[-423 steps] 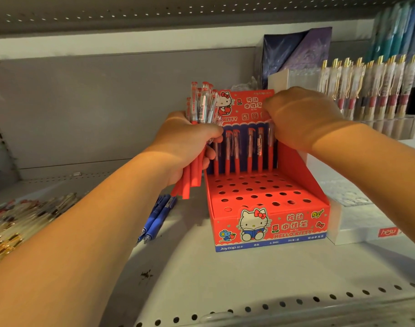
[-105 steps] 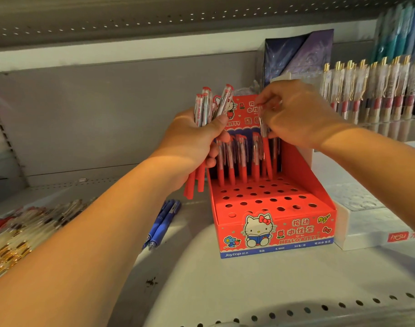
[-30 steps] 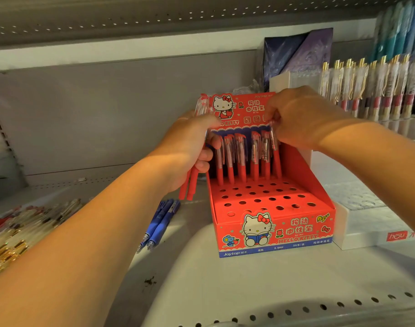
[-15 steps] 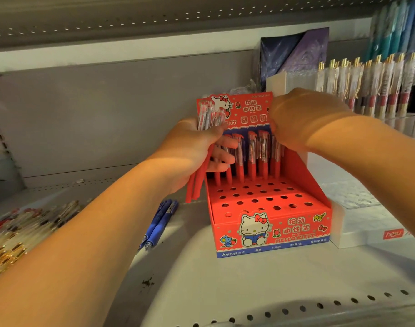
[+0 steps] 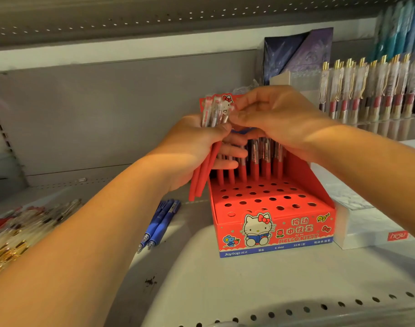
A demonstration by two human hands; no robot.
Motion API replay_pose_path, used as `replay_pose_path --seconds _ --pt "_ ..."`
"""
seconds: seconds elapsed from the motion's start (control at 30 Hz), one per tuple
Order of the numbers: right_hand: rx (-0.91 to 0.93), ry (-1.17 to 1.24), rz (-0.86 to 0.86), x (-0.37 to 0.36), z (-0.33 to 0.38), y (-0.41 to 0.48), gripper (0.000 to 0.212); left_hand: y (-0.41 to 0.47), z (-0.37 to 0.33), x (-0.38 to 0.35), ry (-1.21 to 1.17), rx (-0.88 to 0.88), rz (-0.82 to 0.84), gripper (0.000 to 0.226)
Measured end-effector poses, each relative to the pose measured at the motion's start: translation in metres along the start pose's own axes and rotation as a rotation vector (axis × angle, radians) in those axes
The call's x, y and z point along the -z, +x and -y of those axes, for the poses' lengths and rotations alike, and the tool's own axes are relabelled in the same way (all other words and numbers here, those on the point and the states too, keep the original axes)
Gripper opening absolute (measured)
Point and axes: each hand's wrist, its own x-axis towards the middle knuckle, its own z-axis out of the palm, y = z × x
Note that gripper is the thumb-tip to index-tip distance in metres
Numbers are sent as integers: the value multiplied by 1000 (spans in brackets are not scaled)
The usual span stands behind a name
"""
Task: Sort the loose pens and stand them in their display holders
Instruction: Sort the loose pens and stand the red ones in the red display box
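One row of red plastic pens (image 5: 256,166) is standing along the red perforated cardboard holder's (image 5: 260,199) back edge. Left hand (image 5: 197,147) is gripping a red-pen bundle (image 5: 200,182), right hand (image 5: 279,119) pinching one; two blue plastic pens (image 5: 161,223) are lying unsorted.

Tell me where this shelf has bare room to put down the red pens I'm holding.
Bare shelf lies in front of the red box, and behind the blue pens up to the back wall. Crowded: the loose pen pile far left, the white box beside the red box's right.
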Motion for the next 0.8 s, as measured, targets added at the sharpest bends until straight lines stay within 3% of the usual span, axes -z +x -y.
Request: replay_pose_path --seconds 0.1,0.27,0.37,0.5,0.8 --pt "-34 108 9 0 -1 -1 11 -1 1 -3 6 40 18 16" --pt "-107 292 -75 0 4 2 8 4 -2 3 20 18 -153 17" --pt "-78 205 -187 -1 3 3 15 5 -3 8 119 3 -230 18" --pt "-21 57 -188 -3 -5 3 17 3 -3 11 173 0 -278 12" --pt "67 -135 -111 -7 -18 8 27 2 -6 9 -14 102 -194 20"
